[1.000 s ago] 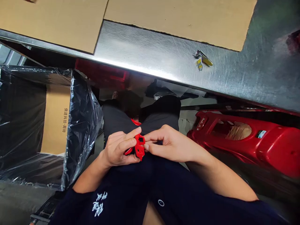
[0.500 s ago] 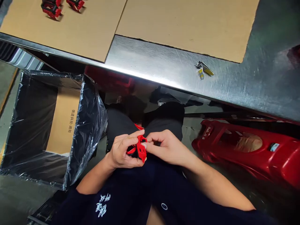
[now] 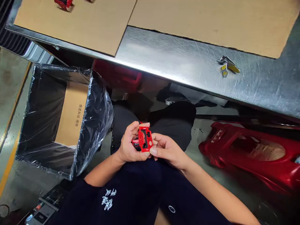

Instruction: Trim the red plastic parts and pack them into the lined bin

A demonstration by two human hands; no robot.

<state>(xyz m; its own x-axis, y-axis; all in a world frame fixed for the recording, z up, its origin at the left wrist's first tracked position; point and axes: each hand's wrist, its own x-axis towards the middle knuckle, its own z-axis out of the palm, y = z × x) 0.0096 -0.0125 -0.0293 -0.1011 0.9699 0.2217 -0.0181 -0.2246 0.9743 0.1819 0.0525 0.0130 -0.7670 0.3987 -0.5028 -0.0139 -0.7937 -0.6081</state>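
A small red plastic frame with black inner parts [image 3: 142, 139] is held above my lap, its slotted face turned up towards me. My left hand [image 3: 130, 143] is closed on its left side, with fingers at the upper and lower edges. On its right, my right hand [image 3: 167, 148] pinches the lower right corner between thumb and fingers. Some of the right fingers are hidden behind the part. Similar red and black parts [image 3: 63, 3] lie on cardboard at the upper left, cut off by the picture's edge.
A metal bench [image 3: 168, 57] carries cardboard sheets [image 3: 93, 28] and a yellow-handled metal tool, perhaps nail clippers [image 3: 228, 66]. At left stands a bin lined with clear plastic [image 3: 90, 97], cardboard at its bottom. A large red shell [image 3: 248, 150] lies at right.
The red frame has turned so its slotted face shows. My right fingers have shifted from its middle to its lower right corner. The camera view has moved too.
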